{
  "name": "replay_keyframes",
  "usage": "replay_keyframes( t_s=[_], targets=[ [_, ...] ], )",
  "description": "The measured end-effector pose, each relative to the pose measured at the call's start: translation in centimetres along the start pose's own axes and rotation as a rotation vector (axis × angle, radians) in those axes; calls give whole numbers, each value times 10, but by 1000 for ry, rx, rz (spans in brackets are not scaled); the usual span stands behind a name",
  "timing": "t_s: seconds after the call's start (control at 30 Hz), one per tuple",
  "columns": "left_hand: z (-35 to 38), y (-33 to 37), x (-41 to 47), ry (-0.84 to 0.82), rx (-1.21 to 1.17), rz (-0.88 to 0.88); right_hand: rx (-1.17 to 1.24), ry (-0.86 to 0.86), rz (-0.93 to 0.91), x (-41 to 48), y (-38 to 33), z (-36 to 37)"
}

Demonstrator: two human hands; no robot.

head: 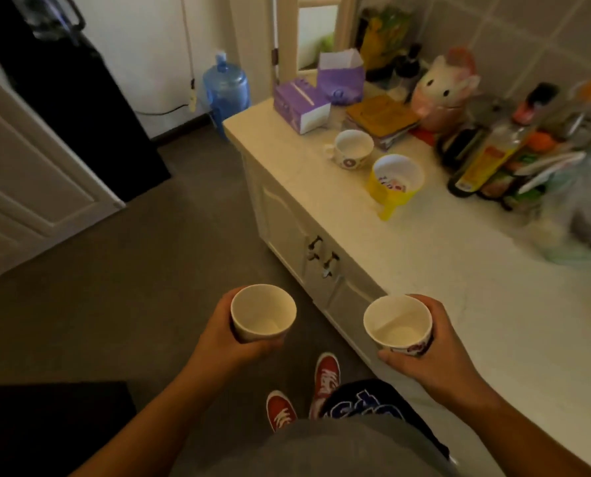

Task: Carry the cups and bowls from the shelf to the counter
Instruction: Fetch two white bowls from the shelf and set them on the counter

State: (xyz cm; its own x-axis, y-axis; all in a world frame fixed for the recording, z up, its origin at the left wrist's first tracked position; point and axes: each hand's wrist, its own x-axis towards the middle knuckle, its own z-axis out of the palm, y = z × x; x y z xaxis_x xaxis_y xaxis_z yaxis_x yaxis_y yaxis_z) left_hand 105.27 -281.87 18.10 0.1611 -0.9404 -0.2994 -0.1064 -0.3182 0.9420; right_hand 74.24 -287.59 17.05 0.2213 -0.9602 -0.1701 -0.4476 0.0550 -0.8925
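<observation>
Cups in both hands, arriving at the counter (459, 270).

Left hand (225, 335) wraps a plain white cup (263, 313) at seven o'clock; right hand (438, 342) closes round a printed cup (398, 325) at five, both upright and gripped from the side, likely for setting down. A handled white cup (352, 148) and yellow cup (395, 179) already stand at one o'clock.

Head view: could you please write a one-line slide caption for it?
Left hand and right hand each carry an empty cup toward a counter already holding two.
</observation>
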Motion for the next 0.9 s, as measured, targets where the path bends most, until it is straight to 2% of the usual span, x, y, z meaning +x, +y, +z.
replay_keyframes(
  t_s=[0.23, 0.37, 0.7, 0.9],
  targets=[
    [37, 44, 127, -261, 41, 110, 21, 258, 39, 40, 8, -26],
    [64, 59, 181, -348, 124, 179, 43, 371, 62, 70, 13, -35],
    [63, 63, 281, -304, 291, 200, 70, 428, 149, 138, 3, -17],
    [46, 64, 328, -358, 402, 207, 97, 462, 213, 169, -15, 5]
  ],
)
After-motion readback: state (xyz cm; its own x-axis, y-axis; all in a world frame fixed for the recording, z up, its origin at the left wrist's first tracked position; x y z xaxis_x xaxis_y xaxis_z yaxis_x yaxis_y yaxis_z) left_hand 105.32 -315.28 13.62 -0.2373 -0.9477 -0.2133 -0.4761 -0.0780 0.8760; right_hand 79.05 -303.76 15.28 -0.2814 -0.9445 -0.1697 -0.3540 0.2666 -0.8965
